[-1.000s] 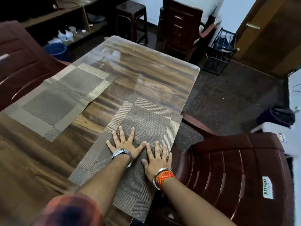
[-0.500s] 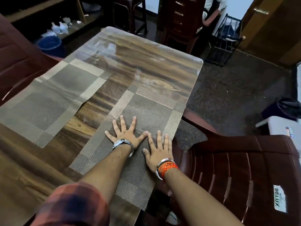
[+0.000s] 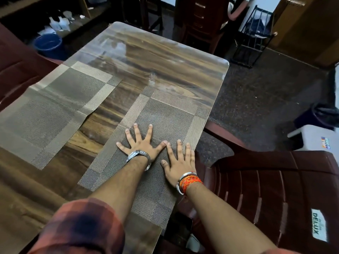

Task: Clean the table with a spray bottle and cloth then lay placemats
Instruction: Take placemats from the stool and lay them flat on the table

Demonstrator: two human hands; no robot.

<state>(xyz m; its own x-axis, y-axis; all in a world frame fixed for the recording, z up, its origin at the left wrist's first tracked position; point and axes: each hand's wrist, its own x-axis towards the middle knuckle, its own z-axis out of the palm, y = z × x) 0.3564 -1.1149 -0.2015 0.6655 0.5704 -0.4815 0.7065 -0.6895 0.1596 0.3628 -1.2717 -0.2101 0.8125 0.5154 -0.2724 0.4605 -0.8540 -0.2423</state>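
Note:
A brown woven placemat (image 3: 165, 114) lies along the right side of the wooden table (image 3: 157, 57). My left hand (image 3: 142, 143), with a metal watch, presses flat on its middle, fingers spread. My right hand (image 3: 178, 162), with a steel bangle and orange threads at the wrist, presses flat beside it near the mat's right border. A second placemat (image 3: 49, 110) of the same weave lies on the table's left side, one edge slightly lifted. No spray bottle or cloth shows on the table.
A maroon plastic chair (image 3: 275, 189) stands at the right, close to the table edge. Another maroon chair (image 3: 14, 70) is at the left. A blue bucket (image 3: 48, 44), small bottles (image 3: 58, 23), a black wire rack (image 3: 255, 35) and a wooden chair (image 3: 200, 19) stand beyond the table.
Both hands stay flat on the right placemat. The placemat has slid further onto the table, away from its near edge, and the view has tilted down slightly.

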